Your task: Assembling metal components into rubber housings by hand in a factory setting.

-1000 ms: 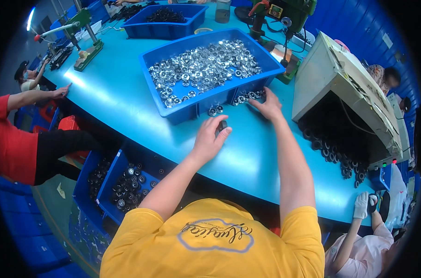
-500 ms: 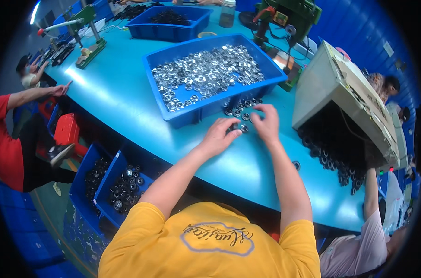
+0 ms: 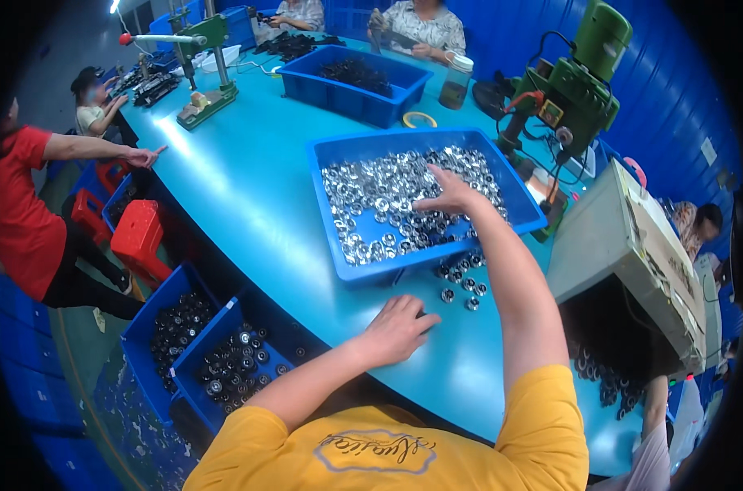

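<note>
The blue bin (image 3: 363,272) sits open side up on the table (image 3: 257,204), long axis running left to right. The right hand (image 3: 455,196) spreads wide over its silvery parts (image 3: 388,172); the left hand (image 3: 398,331) clasps a dark piece (image 3: 421,313) (mostly hidden).

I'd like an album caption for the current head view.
Right hand above a blue bin of shiny round parts, left hand over the turquoise table.

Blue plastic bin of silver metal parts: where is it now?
In the head view, the bin sits just right of centre on the turquoise table, under the right hand, left of the cream box.
</note>
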A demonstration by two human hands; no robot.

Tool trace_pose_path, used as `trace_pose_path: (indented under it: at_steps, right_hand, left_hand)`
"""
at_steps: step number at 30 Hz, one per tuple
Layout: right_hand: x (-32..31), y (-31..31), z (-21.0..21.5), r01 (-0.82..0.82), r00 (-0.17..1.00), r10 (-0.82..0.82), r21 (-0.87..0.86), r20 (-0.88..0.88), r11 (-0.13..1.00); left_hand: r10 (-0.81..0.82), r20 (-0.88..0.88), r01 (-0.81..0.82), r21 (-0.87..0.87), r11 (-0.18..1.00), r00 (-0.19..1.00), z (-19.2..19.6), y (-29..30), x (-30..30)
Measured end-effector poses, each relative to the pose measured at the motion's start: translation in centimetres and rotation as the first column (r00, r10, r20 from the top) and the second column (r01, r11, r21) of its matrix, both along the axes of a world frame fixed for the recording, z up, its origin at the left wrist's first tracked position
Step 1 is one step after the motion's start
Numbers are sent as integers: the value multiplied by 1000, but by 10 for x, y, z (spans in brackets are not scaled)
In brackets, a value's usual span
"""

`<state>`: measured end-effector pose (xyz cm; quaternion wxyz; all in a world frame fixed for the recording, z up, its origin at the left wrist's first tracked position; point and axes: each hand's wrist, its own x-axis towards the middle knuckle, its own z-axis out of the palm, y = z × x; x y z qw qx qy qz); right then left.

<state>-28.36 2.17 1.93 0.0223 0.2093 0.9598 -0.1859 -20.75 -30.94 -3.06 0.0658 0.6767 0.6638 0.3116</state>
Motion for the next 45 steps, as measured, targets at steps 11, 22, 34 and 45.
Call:
trace_pose_path:
  at_steps: [11,22,34,45]
  right_hand:
    - [-51,-80,-12,-208,975,204,34,91,978]
    - [-58,-83,-31,-370,928,366,-56,-73,927]
    - [23,-72,85,-190,918,2,-435,-397,880]
    - [239,-104,-8,365,876,-372,-81,-308,927]
  left_hand:
    - [-15,-33,16,14,1000,999,-11,-8,-14]
    - [-25,-22,26,71,997,999,-13,-14,-18]
    - [-74,68,64,150,987,995,-19,-14,-15]
    - [-79,-41,84,152,985,996,-10,-11,-7]
